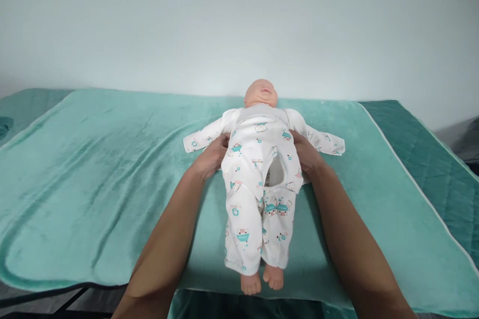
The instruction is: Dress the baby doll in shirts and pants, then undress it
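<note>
A baby doll point(261, 93) lies on its back, head toward the wall and bare feet toward me. It wears a white long-sleeved top point(207, 134) and white open-crotch trousers point(243, 199) printed with small animals and teal boats. The trousers are drawn high over its front, and both sleeves spread outward. My left hand point(214, 155) is closed at the trousers' left side, its fingertips partly tucked behind the fabric. On the opposite side, my right hand point(307, 153) grips the trousers near the waist, most of its fingers hidden by the cloth.
Under the doll is a light teal plush blanket point(105, 169), wrinkled on the left. A darker quilted cover point(422, 144) shows at the right. Behind the bed stands a pale wall point(209, 25). A dark metal bar point(71, 293) runs below the near left edge.
</note>
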The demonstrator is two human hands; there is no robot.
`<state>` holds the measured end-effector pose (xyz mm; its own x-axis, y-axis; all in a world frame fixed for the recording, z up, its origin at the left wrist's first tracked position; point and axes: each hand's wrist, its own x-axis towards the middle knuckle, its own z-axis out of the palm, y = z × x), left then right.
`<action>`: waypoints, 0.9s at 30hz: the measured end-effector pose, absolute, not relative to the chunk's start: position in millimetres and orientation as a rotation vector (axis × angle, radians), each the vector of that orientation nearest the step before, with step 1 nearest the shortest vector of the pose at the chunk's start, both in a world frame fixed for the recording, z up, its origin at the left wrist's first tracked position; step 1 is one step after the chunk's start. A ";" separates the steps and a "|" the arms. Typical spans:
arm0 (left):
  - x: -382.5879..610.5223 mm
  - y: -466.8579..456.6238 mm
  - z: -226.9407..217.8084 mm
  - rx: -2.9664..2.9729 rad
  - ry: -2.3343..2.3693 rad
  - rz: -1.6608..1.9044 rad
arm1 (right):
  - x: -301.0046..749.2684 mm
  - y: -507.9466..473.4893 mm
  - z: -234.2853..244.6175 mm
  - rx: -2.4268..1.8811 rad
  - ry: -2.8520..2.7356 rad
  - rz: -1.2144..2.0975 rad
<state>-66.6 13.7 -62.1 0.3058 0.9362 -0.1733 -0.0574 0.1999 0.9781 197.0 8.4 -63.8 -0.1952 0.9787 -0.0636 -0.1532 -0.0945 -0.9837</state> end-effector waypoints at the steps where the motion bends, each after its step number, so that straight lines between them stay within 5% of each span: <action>1: -66.0 12.9 -61.0 1.149 0.987 0.883 | 197.1 8.1 -63.7 -1.047 -1.191 1.476; 27: -48.9 9.9 -60.9 1.067 0.963 1.041 | 187.6 9.0 -58.6 -1.111 -1.096 1.446</action>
